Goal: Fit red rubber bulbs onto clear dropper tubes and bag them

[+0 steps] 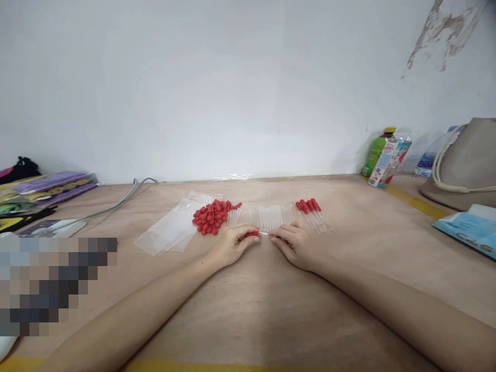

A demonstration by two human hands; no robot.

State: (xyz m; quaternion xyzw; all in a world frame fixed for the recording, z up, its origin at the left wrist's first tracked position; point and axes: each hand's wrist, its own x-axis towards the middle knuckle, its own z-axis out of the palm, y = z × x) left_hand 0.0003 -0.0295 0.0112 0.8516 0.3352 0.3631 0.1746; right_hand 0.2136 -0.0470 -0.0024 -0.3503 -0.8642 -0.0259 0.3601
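Observation:
My left hand (235, 244) is closed in a pinch around a red rubber dropper bulb (251, 234), whose end points toward my right hand. Opposite it, my right hand (293, 245) pinches a thin clear dropper tube (264, 233); its tip lies at or close to the bulb, and I cannot tell whether it is inside. Just beyond my fingers lies a row of clear tubes (270, 217). A heap of red bulbs (211, 217) sits behind my left hand. Past my right hand are several droppers with red bulbs fitted (310, 206), side by side.
Clear plastic bags (166, 227) lie left of the heap. Farther left are a grey cable (116, 204) and packaged items (58, 188). At the right stand bottles (387, 157), a beige bag (465, 160) and a blue packet (470, 230). A white wall (240, 93) bounds the table.

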